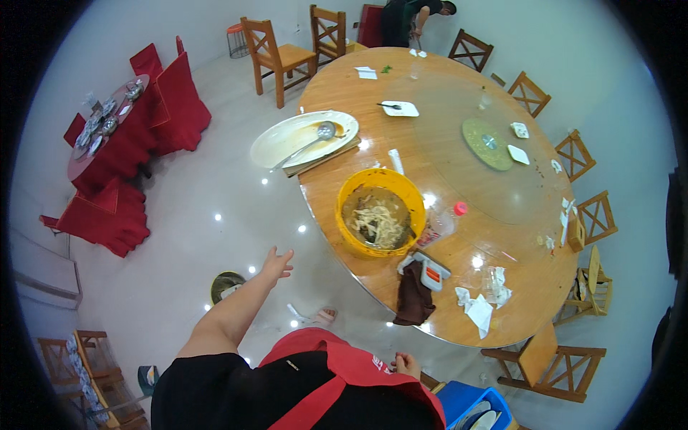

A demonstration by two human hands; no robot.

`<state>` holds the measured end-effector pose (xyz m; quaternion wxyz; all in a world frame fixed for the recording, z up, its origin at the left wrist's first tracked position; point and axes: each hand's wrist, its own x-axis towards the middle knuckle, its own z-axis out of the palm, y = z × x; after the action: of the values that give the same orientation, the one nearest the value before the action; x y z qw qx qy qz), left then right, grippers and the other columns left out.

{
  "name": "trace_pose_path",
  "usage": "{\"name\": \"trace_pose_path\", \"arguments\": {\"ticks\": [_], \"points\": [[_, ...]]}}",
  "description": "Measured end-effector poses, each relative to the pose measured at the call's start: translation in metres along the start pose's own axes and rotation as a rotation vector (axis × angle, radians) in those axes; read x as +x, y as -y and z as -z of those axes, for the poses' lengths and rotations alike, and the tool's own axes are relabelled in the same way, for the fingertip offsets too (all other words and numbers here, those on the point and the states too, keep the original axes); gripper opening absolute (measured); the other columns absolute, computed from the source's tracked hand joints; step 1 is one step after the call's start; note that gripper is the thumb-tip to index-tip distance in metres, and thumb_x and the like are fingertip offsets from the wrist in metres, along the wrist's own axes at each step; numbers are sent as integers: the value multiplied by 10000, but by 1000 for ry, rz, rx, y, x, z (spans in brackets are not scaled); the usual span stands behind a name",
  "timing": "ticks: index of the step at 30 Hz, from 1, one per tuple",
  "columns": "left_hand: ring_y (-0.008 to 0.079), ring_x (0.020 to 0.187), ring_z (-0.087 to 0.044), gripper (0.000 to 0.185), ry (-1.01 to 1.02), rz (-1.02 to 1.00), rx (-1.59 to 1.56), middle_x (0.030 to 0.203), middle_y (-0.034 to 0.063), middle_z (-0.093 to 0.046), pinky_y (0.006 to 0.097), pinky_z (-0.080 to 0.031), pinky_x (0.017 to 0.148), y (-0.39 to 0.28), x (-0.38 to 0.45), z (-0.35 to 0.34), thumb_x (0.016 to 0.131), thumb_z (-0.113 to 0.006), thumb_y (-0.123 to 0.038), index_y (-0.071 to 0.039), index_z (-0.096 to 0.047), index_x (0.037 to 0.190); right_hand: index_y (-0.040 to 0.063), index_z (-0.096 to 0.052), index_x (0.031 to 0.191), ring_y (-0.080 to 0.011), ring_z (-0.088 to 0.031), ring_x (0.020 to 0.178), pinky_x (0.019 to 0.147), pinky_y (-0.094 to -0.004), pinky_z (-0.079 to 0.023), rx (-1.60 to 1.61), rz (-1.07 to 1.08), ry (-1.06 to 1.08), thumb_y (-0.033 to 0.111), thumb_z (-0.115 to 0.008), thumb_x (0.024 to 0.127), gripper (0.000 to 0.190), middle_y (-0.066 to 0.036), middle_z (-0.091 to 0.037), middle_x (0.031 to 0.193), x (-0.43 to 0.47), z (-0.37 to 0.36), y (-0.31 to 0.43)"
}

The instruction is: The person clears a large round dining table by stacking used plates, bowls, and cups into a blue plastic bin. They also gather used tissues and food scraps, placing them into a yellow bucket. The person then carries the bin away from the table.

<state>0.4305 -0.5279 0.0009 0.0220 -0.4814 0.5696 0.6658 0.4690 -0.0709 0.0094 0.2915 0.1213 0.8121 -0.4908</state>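
My left hand [278,265] reaches out over the floor, empty, with its fingers apart. It is left of the round wooden table [344,269], not touching it. My right hand [407,365] is low beside the red apron [355,371]; its fingers are curled and partly hidden. On the near table edge stands a yellow bucket [344,215] holding murky liquid and food scraps [379,226]. Beyond it, a large oval white platter [274,137] with a metal ladle [325,130] overhangs the edge. A clear plastic bottle [438,226] with a red cap lies beside the bucket.
A brown cloth [414,301] and crumpled tissues [478,312] lie at the near edge. Right of me is a blue crate [457,395] with dishes. A small bin [227,285] stands on the floor. Wooden chairs [293,56] ring the table; a person [408,21] bends at the far side.
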Motion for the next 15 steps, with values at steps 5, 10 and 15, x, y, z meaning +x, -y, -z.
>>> {"name": "trace_pose_path", "arguments": {"ticks": [5,10,15], "points": [[286,875,-585,855,-49,19,-125,1214,205,-426,357,-507,653,6,-17,53,799,-592,-382,-63,-47,1374,16,-565,1005,-134,-570,668,599,-257,-455,-157,219,164,209,-511,861,247,-80,-615,804,36,-32,42],[315,929,-563,746,-99,87,-96,1213,194,-418,400,-500,683,-6,-16,142,820,-548,-419,-66,-157,1348,15,-579,993,-159,-589,740,687,-283,-463,-331,472,226,183,-513,845,233,-90,-619,788,74,-99,83],[297,963,-541,683,-98,-20,-171,1219,173,-401,397,-486,720,-55,65,171,808,-540,-452,-52,-279,1296,16,-554,1044,-128,-575,724,656,-258,-465,-77,314,350,185,-506,853,259,-62,-607,814,75,-140,138]]}}
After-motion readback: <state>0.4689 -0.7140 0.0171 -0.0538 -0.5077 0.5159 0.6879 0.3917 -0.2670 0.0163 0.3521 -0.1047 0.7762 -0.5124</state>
